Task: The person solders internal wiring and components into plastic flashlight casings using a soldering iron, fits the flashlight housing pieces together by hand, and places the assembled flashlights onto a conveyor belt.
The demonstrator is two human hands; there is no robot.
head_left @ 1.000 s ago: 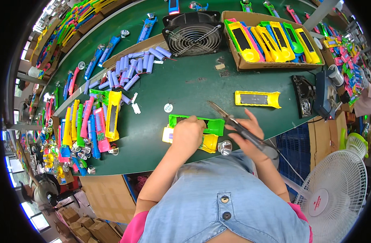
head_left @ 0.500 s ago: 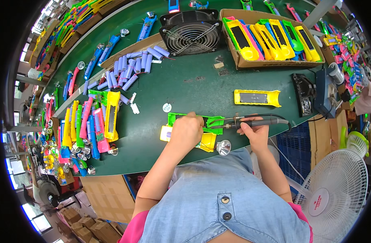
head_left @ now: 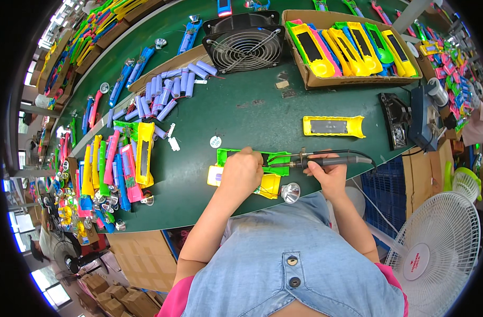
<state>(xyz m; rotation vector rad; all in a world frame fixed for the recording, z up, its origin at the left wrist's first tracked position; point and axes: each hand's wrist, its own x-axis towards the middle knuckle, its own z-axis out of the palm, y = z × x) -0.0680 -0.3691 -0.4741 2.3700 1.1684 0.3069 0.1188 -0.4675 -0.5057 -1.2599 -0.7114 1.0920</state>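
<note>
My right hand [head_left: 327, 173] is wrapped round the dark handle of a soldering iron [head_left: 341, 160]. Its metal tip points left, reaching into a green plastic flashlight shell [head_left: 281, 171] that has a dark panel inside. My left hand [head_left: 242, 170] is closed in a pinch over that shell's left half; its fingertips and whatever they grip are hidden. Under the hand lies a yellow flashlight shell [head_left: 269, 187] with a battery partly visible, beside the green one and nearer to me. A silver reflector cup [head_left: 290, 193] rests at the yellow shell's right end.
Another yellow shell [head_left: 334, 127] lies beyond my right hand. Purple battery cells [head_left: 165, 92] and assembled flashlight shells [head_left: 115, 164] are heaped left. A black box fan [head_left: 244, 45] and a cardboard box [head_left: 352, 82] of shells stand behind. The blue soldering station [head_left: 425, 119] stands right.
The soldering iron and my right hand have shifted very slightly left. My left hand stays over the green shell, and the pieces on the bench lie as before.
</note>
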